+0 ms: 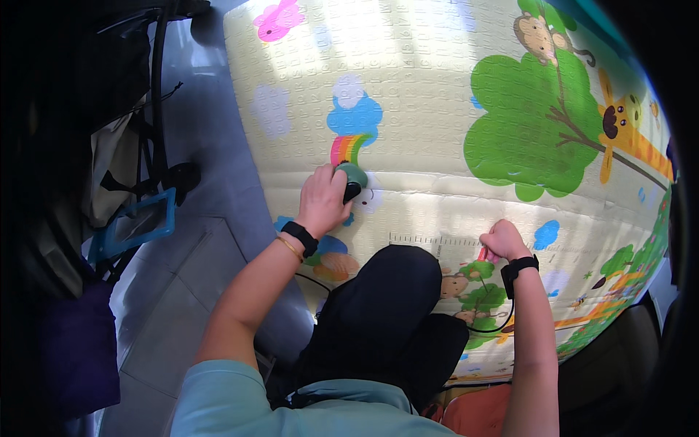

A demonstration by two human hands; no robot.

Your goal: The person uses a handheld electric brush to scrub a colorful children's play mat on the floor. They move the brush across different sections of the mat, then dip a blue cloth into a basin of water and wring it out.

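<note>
My left hand (pixel 323 196) is closed around a small rounded green-and-black device (pixel 352 177). The device rests against the cream play mat (pixel 426 158), just below a printed rainbow, and its underside is hidden. Further right, my right hand (pixel 503 241) is curled into a fist on the mat, beside the end of a printed ruler scale. A small red patch (pixel 483 253) shows at its fingers; whether it is print or a separate thing, I cannot tell. Both wrists wear black bands, and a thin black cable (pixel 494 330) hangs from the right one.
My dark-clad knee (pixel 404 278) is on or over the mat between my arms. Grey tiled floor (pixel 175 306) runs along the left. There stand a dark wheeled frame (pixel 158 109), a blue-rimmed clear pouch (pixel 139 221) and a purple cloth (pixel 82 349). Something coral-coloured (pixel 478 412) lies below.
</note>
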